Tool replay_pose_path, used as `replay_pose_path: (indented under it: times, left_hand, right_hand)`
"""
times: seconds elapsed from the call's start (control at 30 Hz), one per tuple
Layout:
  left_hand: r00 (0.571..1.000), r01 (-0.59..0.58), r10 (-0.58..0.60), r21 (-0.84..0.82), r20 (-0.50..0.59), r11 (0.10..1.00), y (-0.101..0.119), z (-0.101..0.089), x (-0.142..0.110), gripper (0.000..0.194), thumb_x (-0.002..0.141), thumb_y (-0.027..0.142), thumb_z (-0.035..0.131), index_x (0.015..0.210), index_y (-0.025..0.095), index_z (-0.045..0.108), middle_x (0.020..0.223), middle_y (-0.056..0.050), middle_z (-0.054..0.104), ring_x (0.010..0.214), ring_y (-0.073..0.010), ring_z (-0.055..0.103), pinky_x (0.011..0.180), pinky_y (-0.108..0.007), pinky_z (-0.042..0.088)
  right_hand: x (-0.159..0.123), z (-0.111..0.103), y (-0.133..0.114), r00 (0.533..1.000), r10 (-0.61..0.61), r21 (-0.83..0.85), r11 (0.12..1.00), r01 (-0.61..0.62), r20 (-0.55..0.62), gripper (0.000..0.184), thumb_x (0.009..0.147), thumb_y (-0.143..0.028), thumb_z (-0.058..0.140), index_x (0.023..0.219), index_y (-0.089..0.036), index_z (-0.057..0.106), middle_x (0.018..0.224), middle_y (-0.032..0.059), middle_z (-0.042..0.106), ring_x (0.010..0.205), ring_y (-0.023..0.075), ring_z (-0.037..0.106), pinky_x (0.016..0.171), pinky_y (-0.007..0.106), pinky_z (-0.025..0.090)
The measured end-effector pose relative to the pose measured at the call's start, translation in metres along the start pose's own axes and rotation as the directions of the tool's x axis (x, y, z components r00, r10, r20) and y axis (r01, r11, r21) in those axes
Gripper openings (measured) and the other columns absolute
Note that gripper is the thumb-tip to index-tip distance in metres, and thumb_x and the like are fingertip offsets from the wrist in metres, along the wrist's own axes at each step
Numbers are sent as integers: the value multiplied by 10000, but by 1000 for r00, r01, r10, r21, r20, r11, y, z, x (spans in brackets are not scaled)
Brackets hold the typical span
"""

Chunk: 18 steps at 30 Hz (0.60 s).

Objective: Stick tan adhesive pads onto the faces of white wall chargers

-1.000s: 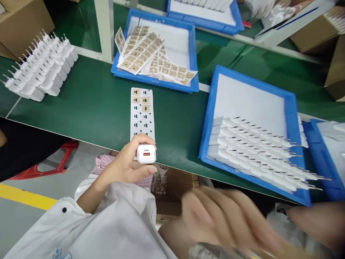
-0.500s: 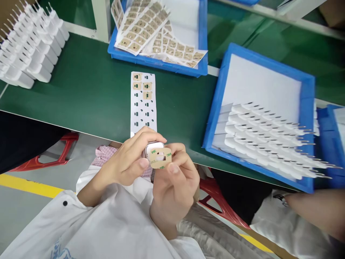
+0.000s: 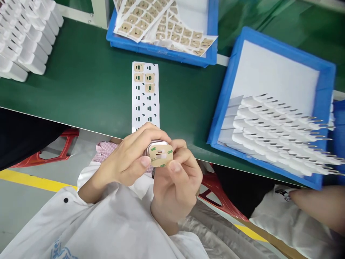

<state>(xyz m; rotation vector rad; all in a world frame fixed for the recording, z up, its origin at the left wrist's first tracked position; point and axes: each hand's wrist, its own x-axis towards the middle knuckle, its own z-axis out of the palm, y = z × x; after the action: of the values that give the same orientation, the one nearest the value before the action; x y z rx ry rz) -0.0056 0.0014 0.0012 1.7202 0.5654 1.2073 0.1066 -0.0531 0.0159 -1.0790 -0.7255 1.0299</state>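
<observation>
My left hand (image 3: 132, 153) is closed around a white charger (image 3: 150, 144), its port end facing up toward me. Over that end lies a tan adhesive sticker (image 3: 163, 160) with green 3M print and cut-out openings; one dark slot shows through. The thumb and fingers of my right hand (image 3: 179, 176) pinch the sticker's right edge. Whether the sticker touches the charger all over, I cannot tell. Just beyond my hands a white sticker sheet (image 3: 145, 108) lies on the green table, with several tan stickers at its far end and dark holes elsewhere.
A blue tray (image 3: 161, 54) at the back holds more sticker sheets (image 3: 161, 27). Another blue tray (image 3: 226, 82) on the right contains rows of white chargers (image 3: 269, 133) with metal pins. More white charger bodies (image 3: 29, 39) stand at the far left. Another person's arm (image 3: 320, 207) shows at right.
My right hand came in from the lower right with the tan sticker and brought it over the charger's port end. The sticker has since shifted slightly over the ports. The view has tilted downward.
</observation>
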Motion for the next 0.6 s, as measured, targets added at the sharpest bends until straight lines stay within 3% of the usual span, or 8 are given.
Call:
replay_pose_path:
  times: [0.6]
  left_hand:
    - [1000,20,-20,29,-3,999,0,3,0,375,1043,509,356,1207,240,561,1052,-79,607,930,-238,592,795,-413,518]
  right_hand:
    - [0,-2,3,999,-31,-44,999,30,-14,275,848,-327,701,650,-218,545,820,2,484,761,162,538,766,354,494]
